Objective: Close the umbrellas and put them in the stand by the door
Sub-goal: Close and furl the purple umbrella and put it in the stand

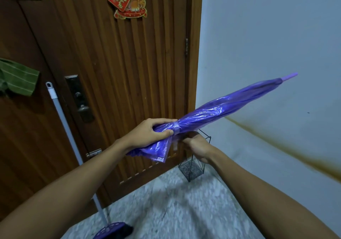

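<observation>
A closed purple umbrella [227,107] lies slanted in the air, its tip pointing up and right toward the wall. My left hand [149,132] grips the gathered canopy just below the wrap strap. Under the umbrella my right hand [198,146] has its fingers curled at the strap and the folds; the fingertips are hidden. A black wire umbrella stand [191,168] sits on the floor beside the door, partly behind my right hand. The umbrella's handle is hidden behind my left forearm.
A brown wooden door [114,72] fills the left and centre, with a lock plate [79,98]. A broom with a white pole [73,142] and purple head [110,229] leans against it. A pale wall [267,35] stands on the right. The floor [175,211] is speckled stone.
</observation>
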